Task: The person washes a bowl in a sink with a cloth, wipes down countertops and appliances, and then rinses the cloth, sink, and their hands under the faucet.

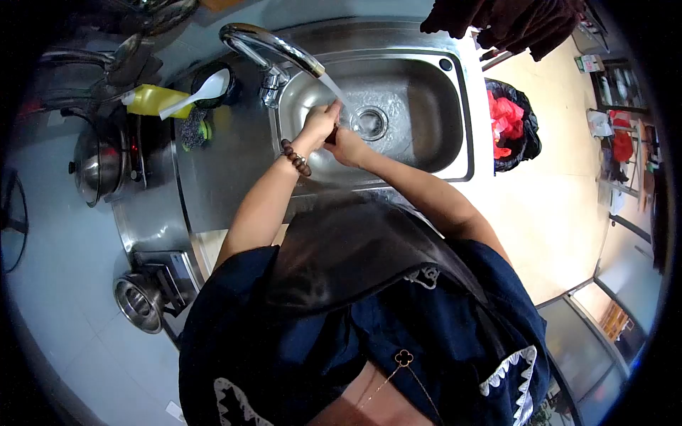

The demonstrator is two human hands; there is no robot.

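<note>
My left hand [320, 126], with a beaded bracelet [295, 158] at its wrist, is closed over the left part of the steel sink [433, 106]. Against it, my right hand [349, 148] is closed too, its fingers meeting the left hand's. Between them shows a small dark piece [331, 135], mostly hidden, whose kind I cannot make out. Water runs from the curved faucet [273, 41] just beside my fingers. It splashes round the drain [371, 123], right of my hands.
Left of the sink, a yellow bottle [153, 101], a white spoon [206, 91] and a scouring pad [192, 133] lie on the counter. A lidded pot [98, 167] stands farther left. A black-lined bin [527, 128] with red plastic is at right; dark cloths [511, 25] hang above.
</note>
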